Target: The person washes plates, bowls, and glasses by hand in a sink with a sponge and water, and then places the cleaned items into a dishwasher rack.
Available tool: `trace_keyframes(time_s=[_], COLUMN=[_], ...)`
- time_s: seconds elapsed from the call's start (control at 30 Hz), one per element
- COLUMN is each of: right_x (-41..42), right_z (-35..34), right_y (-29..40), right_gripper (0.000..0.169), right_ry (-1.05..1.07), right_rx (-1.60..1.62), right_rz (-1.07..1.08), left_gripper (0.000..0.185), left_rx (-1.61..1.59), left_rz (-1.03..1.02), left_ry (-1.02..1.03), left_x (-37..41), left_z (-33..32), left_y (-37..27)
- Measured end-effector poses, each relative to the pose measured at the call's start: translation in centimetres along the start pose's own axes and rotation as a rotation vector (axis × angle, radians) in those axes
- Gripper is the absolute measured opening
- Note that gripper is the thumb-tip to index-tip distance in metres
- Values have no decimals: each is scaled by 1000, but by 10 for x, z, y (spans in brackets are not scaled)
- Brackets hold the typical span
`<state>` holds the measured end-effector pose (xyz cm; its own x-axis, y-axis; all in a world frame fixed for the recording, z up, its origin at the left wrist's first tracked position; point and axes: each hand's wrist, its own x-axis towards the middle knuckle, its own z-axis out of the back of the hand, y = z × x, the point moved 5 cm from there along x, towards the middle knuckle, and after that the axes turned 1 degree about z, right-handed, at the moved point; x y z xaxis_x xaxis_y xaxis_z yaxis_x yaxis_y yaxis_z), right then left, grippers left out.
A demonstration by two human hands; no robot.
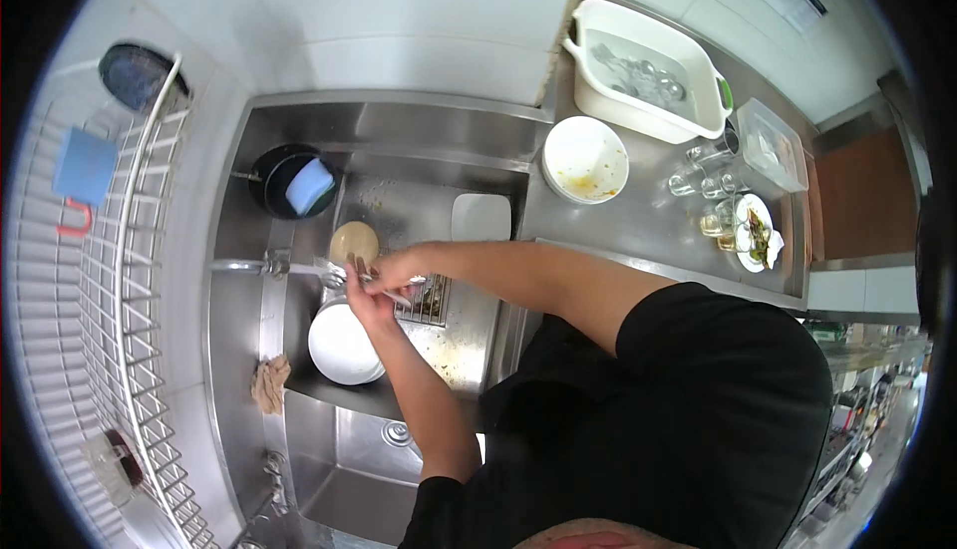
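Note:
Over the steel sink, my right hand [398, 270] and my left hand [367, 303] meet and partly overlap. Both are closed around metal cutlery [400, 298]; a handle sticks out on the right and fork-like ends show on the left. How many pieces there are is hidden by the fingers. Just beyond the fingertips sits a round beige bowl or lid [354, 242]. White stacked dishes [344, 343] lie beside my left wrist. Below the hands, a metal grate [434, 302] with food scraps covers part of the sink floor. A whitish rectangular board or lid [481, 217] rests behind my right forearm.
A black pan [263, 188] holds a blue sponge [309, 185]. Food-stained white bowls [579, 156], a white tub of water [643, 126] with submerged items, several glasses [718, 182] and a plate of scraps [744, 246] stand right. A wire rack [138, 250], faucet [273, 263] and cloth [270, 384] are left.

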<state>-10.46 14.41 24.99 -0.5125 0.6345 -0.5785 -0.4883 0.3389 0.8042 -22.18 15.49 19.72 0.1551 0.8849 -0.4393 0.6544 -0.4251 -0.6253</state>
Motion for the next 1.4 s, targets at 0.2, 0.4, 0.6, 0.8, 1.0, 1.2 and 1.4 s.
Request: trace_keyframes(time_s=[0.2,0.4,0.6,0.8,1.0,1.2,1.4], right_x=[-121,-302,-534,-613,-636,-747,-902], right_z=[-12,21,112,253,282,178,-41], right_y=[-26,-103,-186,-286,-326,-346,-513], right_gripper=[45,40,29,32,29,32,59], right_ry=[-420,-703,-1470,-1379,-1312,-1617,-2128], right_rx=[-354,-534,-177,-200,-260,-319,-204], right_rz=[289,166,-91,-471,-484,-6,-533], left_gripper=[42,41,33,28,29,44,55], left_rx=[173,330,764,1001,1120,1174,1158], left_rz=[134,451,433,400,561,871,1003], left_ry=[354,785,596,525,744,912,837], left_x=[-69,-136,-165,-222,-330,-433,-491], left_z=[-70,-173,-241,-303,-360,-386,-388], left_y=[52,146,193,275,388,522,658])
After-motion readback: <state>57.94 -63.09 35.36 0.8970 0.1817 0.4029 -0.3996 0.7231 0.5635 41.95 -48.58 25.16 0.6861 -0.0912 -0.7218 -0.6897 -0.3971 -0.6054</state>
